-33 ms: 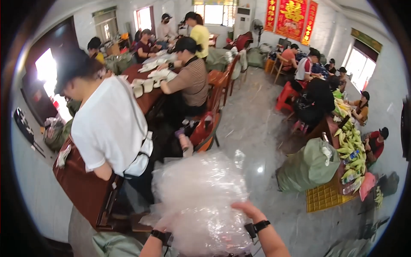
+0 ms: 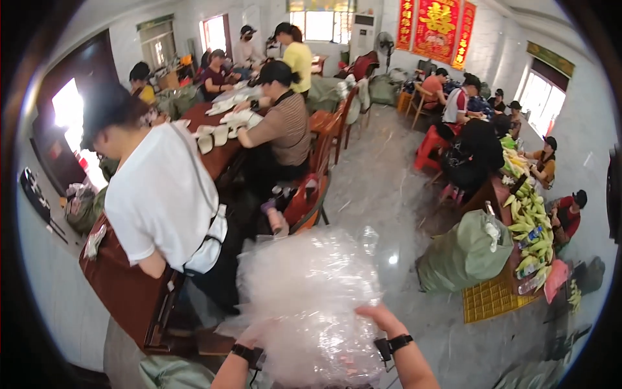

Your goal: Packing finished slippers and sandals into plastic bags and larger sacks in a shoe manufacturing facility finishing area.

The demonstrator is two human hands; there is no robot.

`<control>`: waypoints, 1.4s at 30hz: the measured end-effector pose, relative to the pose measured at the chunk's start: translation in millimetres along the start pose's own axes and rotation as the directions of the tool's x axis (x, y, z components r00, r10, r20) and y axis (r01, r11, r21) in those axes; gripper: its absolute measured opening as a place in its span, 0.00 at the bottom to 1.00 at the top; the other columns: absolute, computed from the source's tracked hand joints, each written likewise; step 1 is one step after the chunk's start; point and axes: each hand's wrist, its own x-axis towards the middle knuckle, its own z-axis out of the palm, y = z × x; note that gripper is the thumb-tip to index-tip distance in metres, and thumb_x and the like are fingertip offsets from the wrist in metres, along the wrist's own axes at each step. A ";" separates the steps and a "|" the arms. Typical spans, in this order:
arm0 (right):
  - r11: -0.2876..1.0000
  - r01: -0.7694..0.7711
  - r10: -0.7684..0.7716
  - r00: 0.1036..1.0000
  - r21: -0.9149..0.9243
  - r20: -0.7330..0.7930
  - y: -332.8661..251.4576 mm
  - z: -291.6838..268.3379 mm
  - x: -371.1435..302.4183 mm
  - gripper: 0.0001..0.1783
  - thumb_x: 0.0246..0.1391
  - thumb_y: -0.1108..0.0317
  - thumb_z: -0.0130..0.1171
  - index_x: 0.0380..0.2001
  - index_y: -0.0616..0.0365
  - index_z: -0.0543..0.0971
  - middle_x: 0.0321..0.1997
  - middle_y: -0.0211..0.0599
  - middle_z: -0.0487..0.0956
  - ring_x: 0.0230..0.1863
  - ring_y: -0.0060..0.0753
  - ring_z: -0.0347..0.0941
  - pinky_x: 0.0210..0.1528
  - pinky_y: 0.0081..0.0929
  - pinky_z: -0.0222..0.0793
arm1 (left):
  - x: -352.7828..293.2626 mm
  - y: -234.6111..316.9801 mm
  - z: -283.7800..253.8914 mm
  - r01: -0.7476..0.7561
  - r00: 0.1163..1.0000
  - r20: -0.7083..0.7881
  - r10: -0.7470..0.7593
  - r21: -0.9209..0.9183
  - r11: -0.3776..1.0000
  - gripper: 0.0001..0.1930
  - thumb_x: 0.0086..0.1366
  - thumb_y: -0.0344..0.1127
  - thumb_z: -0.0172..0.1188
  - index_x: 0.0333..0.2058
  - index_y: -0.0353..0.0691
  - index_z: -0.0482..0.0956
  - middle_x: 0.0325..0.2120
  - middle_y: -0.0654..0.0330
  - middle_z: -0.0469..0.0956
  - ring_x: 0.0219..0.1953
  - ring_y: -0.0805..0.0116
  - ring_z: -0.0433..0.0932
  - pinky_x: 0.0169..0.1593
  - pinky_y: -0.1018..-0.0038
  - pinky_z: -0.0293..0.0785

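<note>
A big, crinkled bundle of clear plastic (image 2: 308, 298), which looks like a stack of thin bags or film, is held up in front of me between both hands. My right hand (image 2: 381, 318) grips its right side, with the thumb lying over the plastic and the other fingers out of sight. At the lower left edge my left hand (image 2: 258, 332) holds it too, half covered by the plastic, its fingers hidden. Dark bands circle both my wrists. Just left of the bundle, a person in a white shirt (image 2: 162, 188) bends over a brown table (image 2: 123, 285).
A stuffed green sack (image 2: 463, 253) stands on the right beside a yellow crate-like mat (image 2: 495, 301). Behind it, a long table carries a heap of yellow-green husk-like pieces (image 2: 528, 214). Chairs (image 2: 324, 142) and seated people line the left table. Grey tiled floor (image 2: 389, 188) runs between.
The bundle and my hands sit slightly farther right in the picture, while the room has shifted a little left. My grip looks the same.
</note>
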 end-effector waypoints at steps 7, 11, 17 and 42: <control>0.943 0.109 -0.045 0.977 0.313 -0.207 -45.0 -126.2 12.8 0.26 0.46 0.68 0.64 0.50 0.63 0.72 0.46 0.37 0.77 0.46 0.35 0.73 0.51 0.32 0.68 | 171.2 60.5 65.0 0.093 0.993 0.085 -0.084 -0.106 0.990 0.20 0.65 0.34 0.52 0.54 0.33 0.70 0.53 0.59 0.72 0.54 0.70 0.69 0.57 0.73 0.63; 0.929 0.105 -0.021 0.972 0.355 -0.234 -73.2 -193.4 71.0 0.24 0.47 0.68 0.63 0.49 0.64 0.72 0.44 0.39 0.78 0.42 0.36 0.74 0.48 0.33 0.70 | 228.2 202.0 139.1 0.018 0.979 0.188 -0.079 0.304 0.952 0.21 0.63 0.32 0.54 0.55 0.33 0.70 0.55 0.59 0.70 0.57 0.71 0.67 0.59 0.75 0.61; 0.902 0.155 0.001 0.933 0.403 -0.361 -169.1 -273.9 147.2 0.18 0.51 0.65 0.60 0.43 0.66 0.76 0.39 0.39 0.79 0.38 0.34 0.75 0.43 0.29 0.71 | 484.0 196.4 142.2 0.161 0.936 0.318 -0.152 -0.003 0.987 0.21 0.64 0.41 0.55 0.51 0.35 0.74 0.50 0.60 0.74 0.50 0.71 0.72 0.55 0.74 0.65; 0.923 0.143 0.028 0.902 0.358 -0.432 -592.2 -724.7 682.3 0.16 0.55 0.60 0.54 0.41 0.62 0.76 0.35 0.38 0.79 0.34 0.35 0.76 0.38 0.31 0.73 | 1219.1 580.3 296.0 0.198 0.913 0.351 -0.210 0.068 0.978 0.26 0.63 0.49 0.57 0.53 0.38 0.73 0.48 0.61 0.75 0.50 0.71 0.72 0.51 0.70 0.70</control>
